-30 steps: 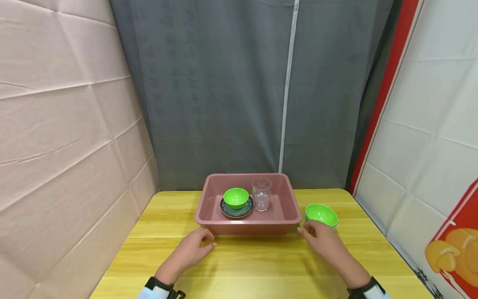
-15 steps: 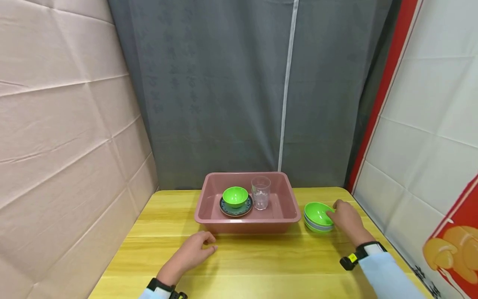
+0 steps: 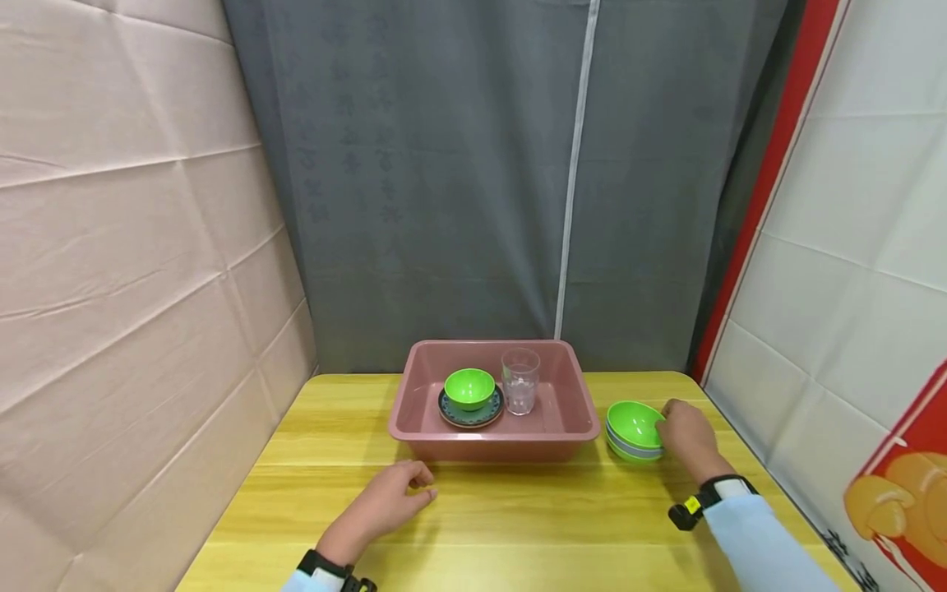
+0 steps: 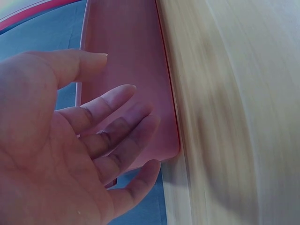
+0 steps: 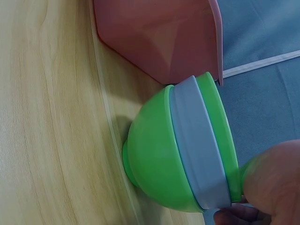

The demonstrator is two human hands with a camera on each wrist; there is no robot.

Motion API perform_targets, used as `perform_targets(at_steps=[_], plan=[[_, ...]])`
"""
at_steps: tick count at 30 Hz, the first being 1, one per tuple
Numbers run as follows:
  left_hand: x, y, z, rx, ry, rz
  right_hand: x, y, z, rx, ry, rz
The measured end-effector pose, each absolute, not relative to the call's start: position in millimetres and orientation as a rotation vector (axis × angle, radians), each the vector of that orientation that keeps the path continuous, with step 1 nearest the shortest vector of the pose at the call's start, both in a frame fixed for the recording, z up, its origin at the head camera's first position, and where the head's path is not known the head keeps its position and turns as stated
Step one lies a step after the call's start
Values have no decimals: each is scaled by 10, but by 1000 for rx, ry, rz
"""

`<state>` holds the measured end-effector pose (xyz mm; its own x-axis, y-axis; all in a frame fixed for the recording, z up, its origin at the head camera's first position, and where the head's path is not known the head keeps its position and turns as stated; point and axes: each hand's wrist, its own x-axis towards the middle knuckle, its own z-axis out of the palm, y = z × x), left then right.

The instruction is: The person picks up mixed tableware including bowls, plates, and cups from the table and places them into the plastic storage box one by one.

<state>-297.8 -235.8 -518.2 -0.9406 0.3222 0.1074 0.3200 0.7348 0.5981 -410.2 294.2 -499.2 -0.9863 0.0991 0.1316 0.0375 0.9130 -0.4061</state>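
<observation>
A stack of bowls, with a green bowl (image 3: 635, 423) on top, a grey-blue bowl (image 5: 197, 140) in the middle and another green bowl (image 5: 152, 150) at the bottom, stands right of the pink basin. My right hand (image 3: 688, 437) pinches the top bowl's rim from the right, the thumb over the rim and the fingers outside. In the right wrist view the stack's foot is at the wooden tabletop. My left hand (image 3: 390, 498) hovers with relaxed, slightly bent fingers in front of the pink basin (image 3: 488, 450), palm bare in the left wrist view.
Inside the basin, a small green bowl (image 3: 469, 388) sits on a dark patterned plate (image 3: 453, 418), beside a clear glass (image 3: 521, 386). The wooden table (image 3: 510, 526) ends at a grey curtain (image 3: 444, 205) behind. Cloth walls flank both sides.
My right hand has swung from in front of the bowl stack to its right side and taken the top bowl's rim. The left hand has stayed nearly in place.
</observation>
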Motion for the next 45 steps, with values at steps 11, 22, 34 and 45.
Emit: perform_targets(at_steps=[11,22,34,45], plan=[[-2975,-2362,-5200,569,2919,1017,-4097,2938,-4950,-117,-2865,609],[-2977,-2354,-5199,516,2894,1024,-4085,3002,-4950,-115,-2757,810],[-2974,-2388,-5179,464,2879,1020,-3953,3099,-4825,-203,-2667,1318],[-2973,-2400,-5079,496,2878,1047,-3661,2869,-4526,-92,-2625,1461]])
